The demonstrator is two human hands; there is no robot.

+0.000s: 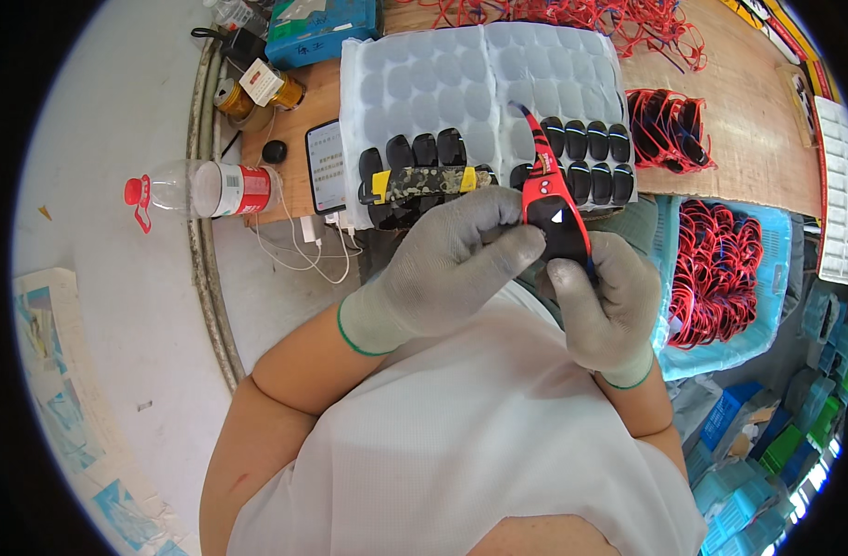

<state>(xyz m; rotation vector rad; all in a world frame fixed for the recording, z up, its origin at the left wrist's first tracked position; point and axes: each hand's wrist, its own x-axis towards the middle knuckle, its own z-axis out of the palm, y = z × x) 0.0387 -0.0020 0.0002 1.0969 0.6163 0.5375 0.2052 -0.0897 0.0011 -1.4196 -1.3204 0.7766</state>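
Both hands wear grey gloves with green cuffs and meet in front of my chest. A pair of red children's sunglasses [543,185] is held between them, one temple arm pointing up and away. My left hand [452,264] pinches the glasses with thumb and fingers beside a dark lens. Closed on the glasses' lower right part is my right hand [611,301], which partly hides them. Just beyond, a white moulded lens tray [424,79] carries dark lenses [598,142] in its nearer rows. A camouflage-patterned strip with yellow ends [426,183] lies across the tray's near left part.
Right of the tray sits a stack of red sunglasses [670,130]. A light-blue basket [772,310] holds many red frames [716,273]. Tangled red frames [572,11] lie at the back. At left are a phone [326,167], a plastic bottle [229,190], cans [231,96] and a blue box [322,35].
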